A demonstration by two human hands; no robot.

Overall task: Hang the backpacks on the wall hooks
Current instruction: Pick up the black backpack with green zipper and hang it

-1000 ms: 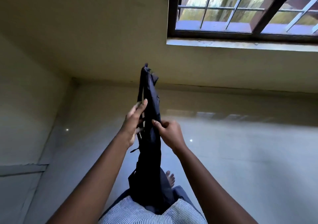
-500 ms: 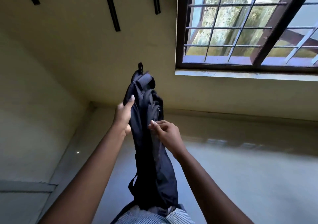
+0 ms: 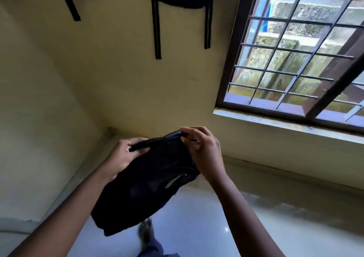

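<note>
Your left forearm [image 3: 65, 213] and right forearm [image 3: 242, 213] are bare from the wrist to the lower edge of the view. Your left hand [image 3: 126, 155] and right hand [image 3: 204, 152] are bare too. Low in the middle, dark blue cloth [image 3: 152, 249] covers your leg. Just above it in the view one bare foot [image 3: 145, 230] shows, blurred.

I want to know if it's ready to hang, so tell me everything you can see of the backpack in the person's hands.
The backpack is black, soft fabric, limp and flattened, held tilted in the air above the floor. A thin yellow-green streak shows near its right side. The left hand grips a strap at its top left; the right hand pinches its top edge. It is not yet hung.
</note>
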